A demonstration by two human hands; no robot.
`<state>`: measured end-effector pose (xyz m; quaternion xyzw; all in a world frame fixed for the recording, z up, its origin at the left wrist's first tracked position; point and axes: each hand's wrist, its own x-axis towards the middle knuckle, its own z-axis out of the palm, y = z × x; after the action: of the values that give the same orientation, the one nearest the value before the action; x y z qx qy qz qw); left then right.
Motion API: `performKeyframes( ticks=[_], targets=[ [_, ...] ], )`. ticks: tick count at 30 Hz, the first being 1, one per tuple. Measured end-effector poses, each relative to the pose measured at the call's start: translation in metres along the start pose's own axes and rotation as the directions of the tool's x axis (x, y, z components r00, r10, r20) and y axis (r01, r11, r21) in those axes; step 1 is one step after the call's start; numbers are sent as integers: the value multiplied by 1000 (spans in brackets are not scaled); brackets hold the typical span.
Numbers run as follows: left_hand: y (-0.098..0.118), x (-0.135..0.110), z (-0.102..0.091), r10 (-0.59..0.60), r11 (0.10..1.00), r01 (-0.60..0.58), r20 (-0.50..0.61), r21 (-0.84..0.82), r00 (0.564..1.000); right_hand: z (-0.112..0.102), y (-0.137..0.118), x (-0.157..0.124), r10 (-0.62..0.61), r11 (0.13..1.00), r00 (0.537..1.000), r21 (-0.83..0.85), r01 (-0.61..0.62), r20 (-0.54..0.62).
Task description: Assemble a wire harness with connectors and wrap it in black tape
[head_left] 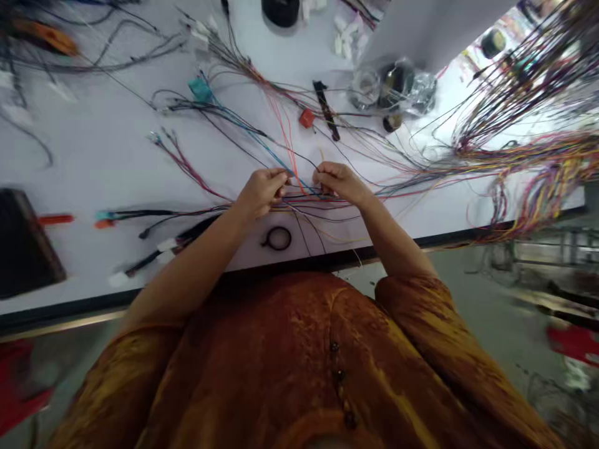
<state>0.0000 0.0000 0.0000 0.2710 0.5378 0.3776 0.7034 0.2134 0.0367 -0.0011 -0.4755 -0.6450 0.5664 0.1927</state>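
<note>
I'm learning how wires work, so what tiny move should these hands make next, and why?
Probably ease the hands slowly apart while still pinching. The left hand and right hand both pinch thin coloured wires, which cross one another above the white table, so a gentle pull might separate them without snagging.

The left hand and right hand pinch thin multicoloured wires between their fingers, close together just inside the near edge of the white work table. Along that edge, a small black wire loop lies just below the hands, a dark flat object sits well to the left, and a thick fan of coloured wire bundles spreads to the right; farther back from the edge lie a red connector, a black strip and clear plastic bags
</note>
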Motion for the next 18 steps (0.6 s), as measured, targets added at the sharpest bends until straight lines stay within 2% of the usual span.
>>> performKeyframes(
  ticks=[3, 6, 9, 11, 13, 15, 18],
  targets=[
    [-4, -1, -3, 14, 995, -9, -47, 102, 999, 3, 1, 1, 37, 999, 998, -34, -38, -44],
    [-5, -1, -5, 42, 983, -28, -74, 183, 996, 0, 0, -2, 39, 996, 999, -73, -41, -32],
    [-5, 3, -6, 59, 975, -45, -58, 217, 997, -7, -1, -4, 25, 995, 996, -96, -17, 87],
    [-3, 5, -6, 71, 980, -64, -32, 187, 997, -12, 0, -4, 32, 996, 983, -86, -17, 183],
    [-2, 7, -7, 93, 986, -89, -18, 139, 996, -14, 2, -2, 56, 997, 972, -72, -41, 229],
    [-1, 8, -7, 108, 988, -105, -23, 112, 994, -11, 6, -1, 80, 996, 978, -63, -69, 194],
    [-1, 8, -8, 100, 990, -98, -16, 105, 995, -1, 13, -2, 47, 998, 999, -54, -45, 26]
  ],
)
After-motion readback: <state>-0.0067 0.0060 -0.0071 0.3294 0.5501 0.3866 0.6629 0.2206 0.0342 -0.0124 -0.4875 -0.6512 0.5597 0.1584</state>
